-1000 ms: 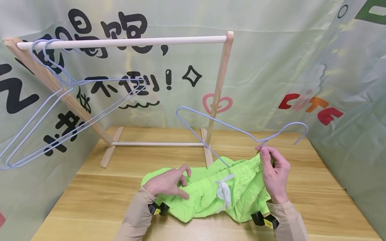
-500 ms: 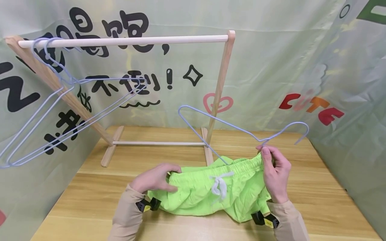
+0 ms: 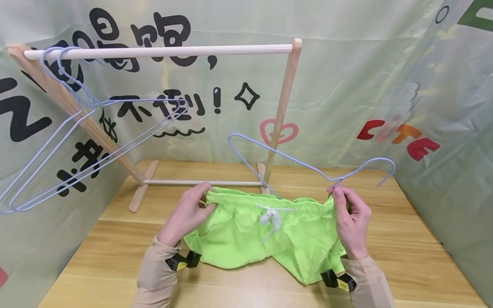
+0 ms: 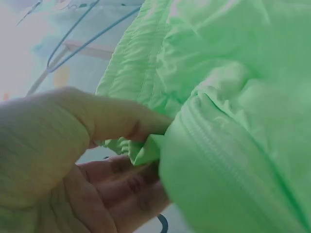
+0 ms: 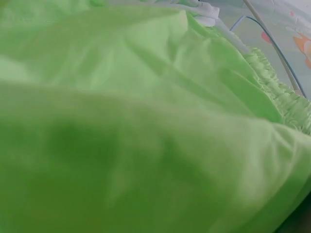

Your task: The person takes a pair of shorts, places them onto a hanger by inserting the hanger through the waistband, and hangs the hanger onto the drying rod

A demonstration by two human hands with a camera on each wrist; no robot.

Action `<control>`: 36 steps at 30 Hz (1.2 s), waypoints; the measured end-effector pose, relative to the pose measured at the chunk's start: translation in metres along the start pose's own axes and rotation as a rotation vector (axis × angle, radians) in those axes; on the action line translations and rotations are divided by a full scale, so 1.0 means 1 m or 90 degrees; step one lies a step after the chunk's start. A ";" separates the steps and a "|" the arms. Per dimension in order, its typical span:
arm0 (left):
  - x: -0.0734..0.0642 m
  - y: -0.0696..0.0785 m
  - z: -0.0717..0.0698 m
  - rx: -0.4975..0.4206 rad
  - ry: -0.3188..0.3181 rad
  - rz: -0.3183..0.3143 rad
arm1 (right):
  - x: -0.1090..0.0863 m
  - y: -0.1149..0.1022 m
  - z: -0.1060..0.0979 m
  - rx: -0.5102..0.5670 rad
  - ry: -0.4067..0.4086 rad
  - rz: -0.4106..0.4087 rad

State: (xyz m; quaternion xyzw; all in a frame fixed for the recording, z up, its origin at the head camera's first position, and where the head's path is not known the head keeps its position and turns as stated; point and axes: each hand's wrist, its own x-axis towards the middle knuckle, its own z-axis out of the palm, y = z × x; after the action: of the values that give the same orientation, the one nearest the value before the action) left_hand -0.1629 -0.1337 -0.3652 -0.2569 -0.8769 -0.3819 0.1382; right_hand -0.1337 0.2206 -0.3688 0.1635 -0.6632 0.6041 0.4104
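Bright green drawstring shorts (image 3: 239,235) are held up by the waistband over the table. My left hand (image 3: 188,211) pinches the waistband's left end; in the left wrist view the thumb lies on the front of the cloth (image 4: 233,145) and the fingers are behind it. At the right end, my right hand (image 3: 352,222) pinches the waistband together with the neck of a light blue wire hanger (image 3: 292,161). The hanger's hook points right, and its lower part is hidden inside the shorts. A white tied drawstring (image 3: 271,217) hangs at the front. Green cloth fills most of the right wrist view, hiding that hand.
A wooden rack with a white rail (image 3: 161,51) stands behind, on the left of the wooden table (image 3: 408,239). Two blue wire hangers (image 3: 92,105) hang at the rail's left end. A printed curtain (image 3: 331,85) encloses the back and sides.
My left hand has taken the waistband's left end and moved it up and away, stretching the waistband out. The shorts now hang flatter. My right hand and the hanger have stayed put.
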 end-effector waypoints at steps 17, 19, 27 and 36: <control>0.002 0.014 0.001 0.039 0.215 -0.009 | -0.002 -0.003 0.002 -0.047 -0.084 -0.028; 0.002 0.014 0.001 0.034 0.221 -0.003 | -0.003 -0.002 0.002 -0.051 -0.090 -0.031; 0.002 0.015 0.001 -0.002 0.241 0.025 | -0.004 0.001 0.001 -0.044 -0.118 -0.039; 0.002 0.015 -0.003 -0.002 0.260 0.056 | -0.004 0.010 -0.002 -0.017 -0.138 -0.076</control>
State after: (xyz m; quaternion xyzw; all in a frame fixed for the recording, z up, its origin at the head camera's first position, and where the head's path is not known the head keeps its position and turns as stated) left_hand -0.1558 -0.1269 -0.3535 -0.2129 -0.8180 -0.4211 0.3290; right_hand -0.1379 0.2234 -0.3783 0.2613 -0.7011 0.5483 0.3735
